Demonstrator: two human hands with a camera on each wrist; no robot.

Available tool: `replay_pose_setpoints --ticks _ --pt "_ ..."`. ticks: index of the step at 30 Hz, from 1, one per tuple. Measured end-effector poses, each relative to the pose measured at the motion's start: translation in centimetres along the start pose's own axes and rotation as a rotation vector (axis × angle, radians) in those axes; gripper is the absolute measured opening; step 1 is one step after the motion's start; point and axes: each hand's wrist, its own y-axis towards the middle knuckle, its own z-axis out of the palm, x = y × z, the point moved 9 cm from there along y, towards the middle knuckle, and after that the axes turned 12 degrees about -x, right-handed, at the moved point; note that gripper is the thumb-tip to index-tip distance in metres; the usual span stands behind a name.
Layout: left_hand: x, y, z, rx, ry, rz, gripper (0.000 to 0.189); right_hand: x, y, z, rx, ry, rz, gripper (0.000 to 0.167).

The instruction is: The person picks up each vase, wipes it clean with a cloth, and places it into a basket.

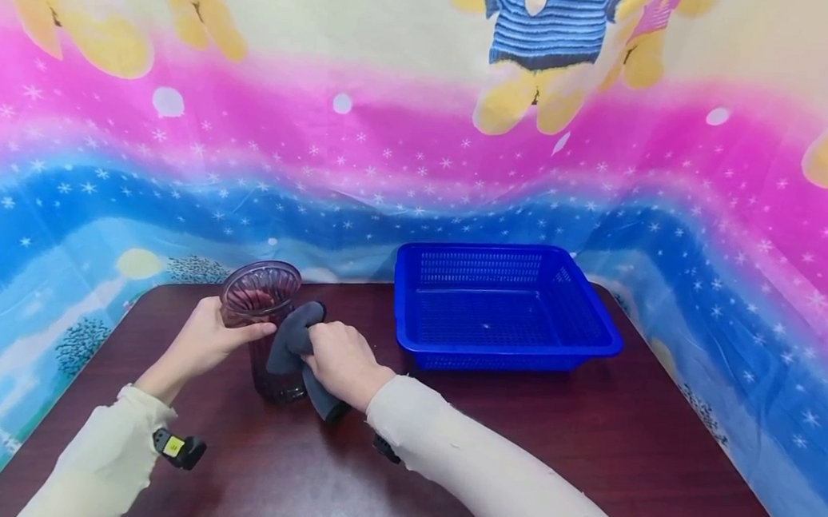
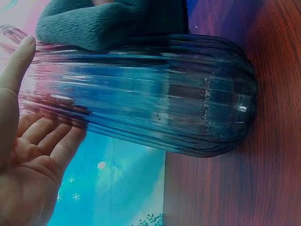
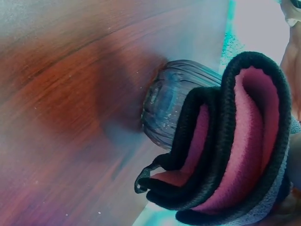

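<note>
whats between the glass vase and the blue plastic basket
In the head view, the gray cloth and the right grip holding it lie between the glass vase and the blue plastic basket, then a strip of wooden tabletop.

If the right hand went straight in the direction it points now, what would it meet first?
Probably the vase: from the right hand, that line runs through the cloth it grips and on to the vase, though depth is hard to judge.
</note>
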Motion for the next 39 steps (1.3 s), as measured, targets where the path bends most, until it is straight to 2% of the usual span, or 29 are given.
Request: replay_pose_setpoints --ticks 10,27,34,39 --pt "0.0 0.1 0.1 0.016 -0.01 -0.006 0.036 -0.6 -0.8 1.7 0.068 -0.037 0.013 0.013" --pt "0.2 0.0 0.0 0.016 -0.005 -0.018 0.036 -2.0 -2.2 4.8 0.1 -0.087 0.023 0.011" --pt "0.2 0.1 0.0 0.009 0.009 -0.013 0.036 -2.2 -2.8 5.9 0.097 -0.144 -0.013 0.013" --pt "0.2 0.0 0.0 0.006 0.004 -0.014 0.033 -2.5 -3.0 6.4 0.112 -0.133 -0.007 0.012"
